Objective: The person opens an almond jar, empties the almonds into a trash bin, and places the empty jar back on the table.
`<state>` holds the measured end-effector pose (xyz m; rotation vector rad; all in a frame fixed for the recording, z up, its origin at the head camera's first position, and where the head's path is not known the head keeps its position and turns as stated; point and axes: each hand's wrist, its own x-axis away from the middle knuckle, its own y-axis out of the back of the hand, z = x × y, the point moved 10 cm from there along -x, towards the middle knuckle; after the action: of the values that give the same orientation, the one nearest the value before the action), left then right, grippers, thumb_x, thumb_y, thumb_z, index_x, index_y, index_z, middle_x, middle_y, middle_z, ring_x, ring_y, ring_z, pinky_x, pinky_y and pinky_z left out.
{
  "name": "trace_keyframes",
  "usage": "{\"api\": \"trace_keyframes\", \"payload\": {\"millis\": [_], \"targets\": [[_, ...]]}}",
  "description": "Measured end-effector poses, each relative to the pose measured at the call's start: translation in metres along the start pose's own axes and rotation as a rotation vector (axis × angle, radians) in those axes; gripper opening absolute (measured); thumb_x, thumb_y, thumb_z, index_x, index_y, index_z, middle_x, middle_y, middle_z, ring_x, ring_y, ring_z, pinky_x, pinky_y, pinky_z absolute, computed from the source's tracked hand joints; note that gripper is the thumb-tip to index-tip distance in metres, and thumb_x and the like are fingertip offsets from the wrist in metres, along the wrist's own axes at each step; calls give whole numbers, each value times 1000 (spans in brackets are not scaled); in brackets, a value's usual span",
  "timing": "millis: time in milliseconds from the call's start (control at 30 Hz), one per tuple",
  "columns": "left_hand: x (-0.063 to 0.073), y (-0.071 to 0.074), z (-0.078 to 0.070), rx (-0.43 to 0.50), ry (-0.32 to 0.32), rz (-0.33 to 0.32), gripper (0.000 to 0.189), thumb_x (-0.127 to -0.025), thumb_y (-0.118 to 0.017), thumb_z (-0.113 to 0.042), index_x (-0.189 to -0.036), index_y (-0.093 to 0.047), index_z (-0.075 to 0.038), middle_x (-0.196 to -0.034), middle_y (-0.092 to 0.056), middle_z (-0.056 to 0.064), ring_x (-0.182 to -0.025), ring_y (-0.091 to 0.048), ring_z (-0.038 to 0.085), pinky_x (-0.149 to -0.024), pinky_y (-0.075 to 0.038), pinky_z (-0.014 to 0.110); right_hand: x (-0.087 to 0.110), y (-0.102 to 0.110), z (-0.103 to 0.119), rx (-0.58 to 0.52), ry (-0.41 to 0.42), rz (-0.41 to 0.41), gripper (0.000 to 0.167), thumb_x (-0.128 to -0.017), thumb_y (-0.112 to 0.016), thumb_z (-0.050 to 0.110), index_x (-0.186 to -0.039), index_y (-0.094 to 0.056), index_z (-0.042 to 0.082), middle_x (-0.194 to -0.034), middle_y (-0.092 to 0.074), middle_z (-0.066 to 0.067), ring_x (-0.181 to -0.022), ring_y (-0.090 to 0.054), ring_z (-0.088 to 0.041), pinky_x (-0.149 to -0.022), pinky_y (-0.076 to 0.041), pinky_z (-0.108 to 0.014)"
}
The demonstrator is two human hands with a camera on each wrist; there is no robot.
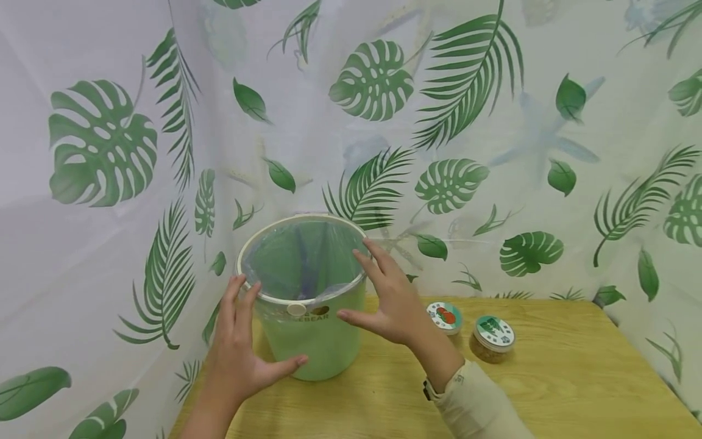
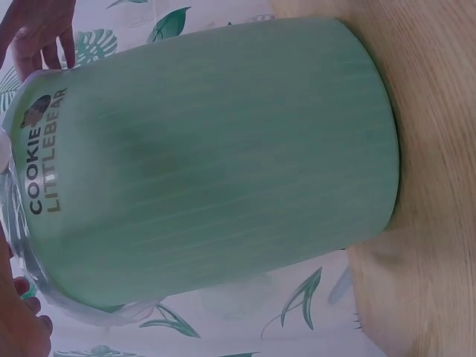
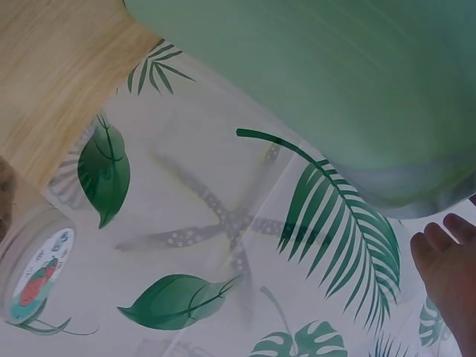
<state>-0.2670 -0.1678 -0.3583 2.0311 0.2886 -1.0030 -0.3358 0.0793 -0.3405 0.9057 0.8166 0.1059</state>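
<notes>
A light green trash can (image 1: 315, 341) stands upright on the table, with a cream rim ring (image 1: 285, 300) around its top. A clear plastic bag (image 1: 334, 250) lines it and folds over the rim. Lettering reading "COOKIE LITTLEBEAR" (image 2: 46, 152) shows in the left wrist view. My left hand (image 1: 239, 350) is at the can's near left side, its fingertips by the rim and its thumb held apart. At the right side of the rim is my right hand (image 1: 392, 302), fingers extended and spread. Whether the fingertips touch the rim is hard to tell.
Two small round jars stand to the right on the wooden table (image 1: 570, 372): one with a tomato-picture lid (image 1: 445, 316), partly behind my right wrist, and one with a green-leaf lid (image 1: 493, 338). A leaf-print curtain (image 1: 466, 122) hangs close behind and left of the can.
</notes>
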Motion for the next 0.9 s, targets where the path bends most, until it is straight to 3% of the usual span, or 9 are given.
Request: {"api": "trace_keyframes", "payload": {"millis": [200,367,700,900], "targets": [[-10,1,-2,-11,-73,-46,134,-68,-66,-97,-162,-41,-5,-168,-32,26,-156,-33,48,-115,-40,73,-11,-6,10,41,32,17,120,-82,-40,99,-167,-36,13,-176,-23,-14,-160,-30,-39,-119,-42,-65],[-24,1,-4,-48,-154,-87,129,-73,-59,-99,-156,-48,0,-164,-40,25,-150,-40,50,-115,-37,75,-22,-8,16,102,104,7,125,-82,-33,101,-164,-39,7,-172,-32,-18,-160,-31,-41,-125,-35,-62],[-43,-6,-3,-70,-189,-43,119,-75,-56,-99,-138,-68,1,-152,-59,20,-144,-52,47,-120,-38,69,-39,-19,19,159,119,95,130,-77,-28,105,-163,-42,8,-168,-44,-14,-162,-29,-38,-130,-25,-61],[-52,-12,4,-98,-190,-17,122,-75,-51,-101,-134,-70,3,-149,-62,21,-140,-55,47,-118,-39,69,-43,-24,17,177,115,120,130,-75,-26,107,-162,-46,12,-166,-47,-10,-161,-31,-38,-130,-21,-66]]}}
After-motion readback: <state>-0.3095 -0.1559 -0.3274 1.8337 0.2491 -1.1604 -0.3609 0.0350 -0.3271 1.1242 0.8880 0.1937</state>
